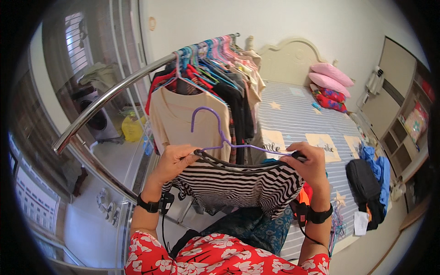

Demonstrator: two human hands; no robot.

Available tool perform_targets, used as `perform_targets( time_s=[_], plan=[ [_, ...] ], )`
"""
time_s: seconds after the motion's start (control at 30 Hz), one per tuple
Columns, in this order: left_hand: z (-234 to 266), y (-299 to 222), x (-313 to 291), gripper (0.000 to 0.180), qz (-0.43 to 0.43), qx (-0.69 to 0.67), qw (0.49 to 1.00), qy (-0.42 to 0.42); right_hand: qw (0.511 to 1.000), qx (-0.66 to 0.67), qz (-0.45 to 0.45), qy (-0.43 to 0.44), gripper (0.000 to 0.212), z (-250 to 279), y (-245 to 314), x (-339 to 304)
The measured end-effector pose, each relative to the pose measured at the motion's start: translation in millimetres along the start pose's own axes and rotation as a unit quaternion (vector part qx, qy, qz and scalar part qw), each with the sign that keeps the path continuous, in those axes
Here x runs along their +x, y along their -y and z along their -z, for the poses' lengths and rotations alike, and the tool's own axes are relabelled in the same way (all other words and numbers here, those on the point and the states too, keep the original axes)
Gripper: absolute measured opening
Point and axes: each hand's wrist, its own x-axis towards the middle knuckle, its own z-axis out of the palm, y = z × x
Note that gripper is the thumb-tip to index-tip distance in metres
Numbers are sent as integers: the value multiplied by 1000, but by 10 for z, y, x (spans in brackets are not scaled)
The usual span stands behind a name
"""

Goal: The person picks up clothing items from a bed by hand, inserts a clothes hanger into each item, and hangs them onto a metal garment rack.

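A black-and-white striped shirt (229, 183) hangs in front of me on a purple hanger (222, 135), its hook pointing up and curling left. My left hand (176, 162) is closed on the shirt's dark neckline at the left shoulder, fingers and thumb pinched together. At the other shoulder my right hand (309, 160) grips the shirt together with the hanger's right arm. The hanger's lower part is inside the shirt. Just beyond, a beige long-sleeved top (188, 112) hangs on a pink hanger at the near end of the rack's row.
A metal clothes rail (110, 94) curves along the left, loaded with several garments. To the right, a striped bed (298, 114) bears pink pillows (330, 78), dark and blue clothes (366, 183) and thin hangers (338, 220). Behind glass doors stands a washing machine (94, 114) near a yellow bag (133, 128).
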Motion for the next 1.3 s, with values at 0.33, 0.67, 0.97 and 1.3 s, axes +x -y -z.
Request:
perform_targets(
  time_s=[0.33, 0.67, 0.97, 1.3],
  plan=[
    [763, 1052, -153, 28, 28, -38, 930, -363, 953, 202, -216, 70, 25, -563, 261, 767],
    [853, 1710, 471, 63, 5, 160, 902, -401, 925, 313, -210, 51, 15, -1670, 166, 1482],
    [36, 1237, 755, 59, -82, 198, 936, -278, 946, 220, -237, 6, 15, -2326, -75, 1542],
    [-963, 809, 646, 71, -241, 166, 941, -167, 993, 97, -69, 14, 53, -1895, -189, 650]
  ],
)
